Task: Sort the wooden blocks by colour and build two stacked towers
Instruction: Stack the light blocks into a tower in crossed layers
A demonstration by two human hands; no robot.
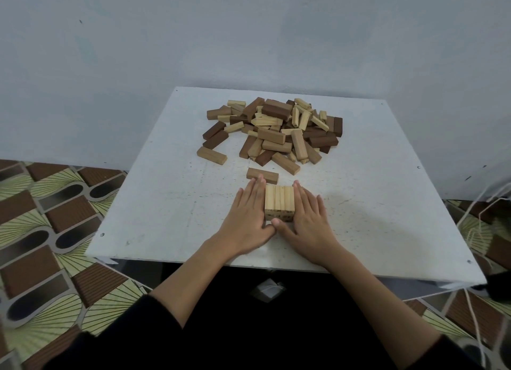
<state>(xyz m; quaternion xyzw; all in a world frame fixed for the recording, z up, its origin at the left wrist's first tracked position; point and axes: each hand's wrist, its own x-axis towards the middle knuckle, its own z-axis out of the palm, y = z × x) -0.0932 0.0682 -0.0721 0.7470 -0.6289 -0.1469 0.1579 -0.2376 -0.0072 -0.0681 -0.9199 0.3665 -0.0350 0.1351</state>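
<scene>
**Pale block set squared between two flat hands; mixed heap behind**

Item 1. White worktop (154, 198), square, speckled surface, set against a pale wall (249, 32). Patterned floor (49, 203) visible on either side.

Item 2. Set of pale blocks (279, 200), standing side by side as one tight row near the front middle of the worktop, long sides touching, end grain facing the person.

Item 3. Left hand (244, 217), lying flat on the worktop, pressed against the left side of the pale row. Fingers (255, 188) straight and together, pointing away from the person; thumb tucked at the near end of the row.

Item 4. Right hand (309, 220), likewise flat, pressed against the right side of the row. Fingers straight and close together; thumb meeting the left thumb in front of the blocks.

Item 5. Single brown block (262, 175), lying flat just beyond the row, its left end beside the left fingertips.

Item 6. Heap of mixed blocks (276, 129), pale and dark brown jumbled together, at the back middle of the worktop, well apart from the hands. One tan block (211, 155) lies loose at its front left edge.

Item 7. Black sleeves (138, 331), pushed up the forearms.
</scene>
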